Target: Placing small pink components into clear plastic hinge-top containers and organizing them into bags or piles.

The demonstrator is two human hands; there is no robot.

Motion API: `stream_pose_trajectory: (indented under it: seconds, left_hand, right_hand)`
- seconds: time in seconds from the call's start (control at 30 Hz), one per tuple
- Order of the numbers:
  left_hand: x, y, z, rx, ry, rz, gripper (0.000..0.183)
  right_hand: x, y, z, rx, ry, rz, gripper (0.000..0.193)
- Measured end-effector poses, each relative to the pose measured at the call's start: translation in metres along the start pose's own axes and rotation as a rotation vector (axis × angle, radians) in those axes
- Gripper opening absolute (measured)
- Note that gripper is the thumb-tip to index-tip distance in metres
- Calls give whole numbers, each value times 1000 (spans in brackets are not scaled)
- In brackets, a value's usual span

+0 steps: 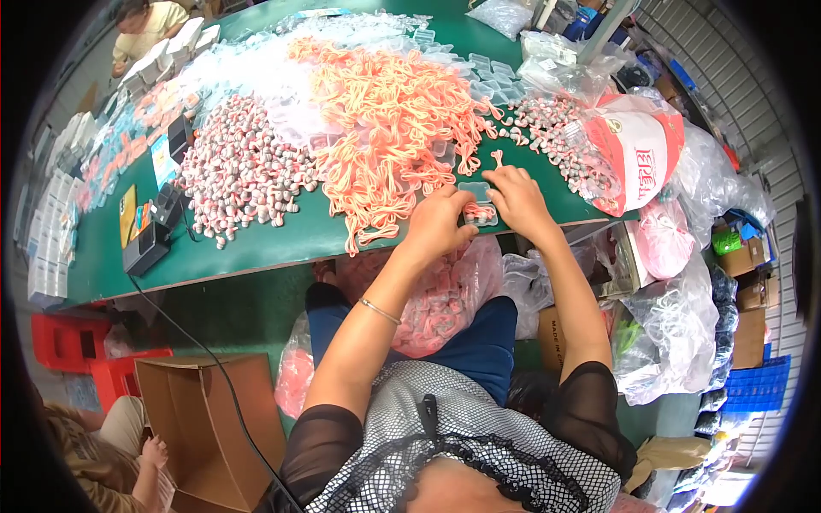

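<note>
A small clear plastic box lies at the table's front edge, with a looped orange cord and small pink-and-grey pieces inside. My left hand grips its left side, fingers bent and thumb near the front corner. From the right, my right hand holds the box's other side, its fingertips partly over the rim. Just beyond those fingertips lies a looped orange cord. A big heap of orange cords spreads to the left of the box.
Heaps of pink-and-grey rounded pieces lie left, and more spill from a red-and-white sack at right. Clear boxes lie behind the cords. A black device trails a cable. Below stand a cardboard box and a person's hand.
</note>
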State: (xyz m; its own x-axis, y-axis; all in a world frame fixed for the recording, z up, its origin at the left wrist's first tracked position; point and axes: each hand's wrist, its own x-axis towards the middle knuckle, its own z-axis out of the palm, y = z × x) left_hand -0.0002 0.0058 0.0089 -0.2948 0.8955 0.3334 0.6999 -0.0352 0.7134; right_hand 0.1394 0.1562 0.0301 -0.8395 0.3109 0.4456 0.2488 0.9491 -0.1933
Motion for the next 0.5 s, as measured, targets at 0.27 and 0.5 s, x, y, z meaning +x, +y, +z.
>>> stream_pose_trajectory:
  seconds: [0.27,0.5]
  left_hand:
    - [-2,3,0,-82,38,-11,60]
    - [-6,6,2,-80,52,-78,61]
  right_hand:
    - [-6,-13,1,317,49,261,21]
    - [-31,-25,4,326,279,113,13]
